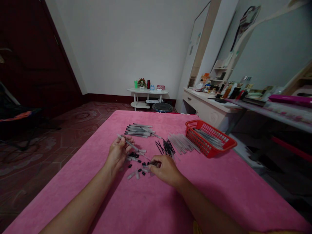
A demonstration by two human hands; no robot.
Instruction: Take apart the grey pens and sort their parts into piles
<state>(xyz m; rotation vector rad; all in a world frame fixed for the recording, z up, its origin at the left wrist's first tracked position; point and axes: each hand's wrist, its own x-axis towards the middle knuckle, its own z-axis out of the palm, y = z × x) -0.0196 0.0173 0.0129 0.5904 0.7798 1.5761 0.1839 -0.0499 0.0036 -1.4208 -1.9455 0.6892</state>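
Observation:
My left hand [119, 151] is closed around a translucent pen barrel [131, 145], which slants down to the right. My right hand [164, 167] pinches a dark, thin piece that looks like a pen refill [154, 162]; a thin stretch runs from it toward the barrel's lower end. Whether the two are joined, I cannot tell. Between and below the hands lie small black pen plugs [130, 166] and clear pen caps [137, 174]. Beyond my right hand are black refills [168, 147] and a row of clear barrels [182, 143]. A pile of pens [138, 130] lies past my left hand.
A red plastic basket [209, 152] holding more pens stands at the right on the pink cloth-covered table [136, 208]. A dresser [214, 109] with bottles and a mirror is farther right. A small white stand [147, 92] stands by the back wall.

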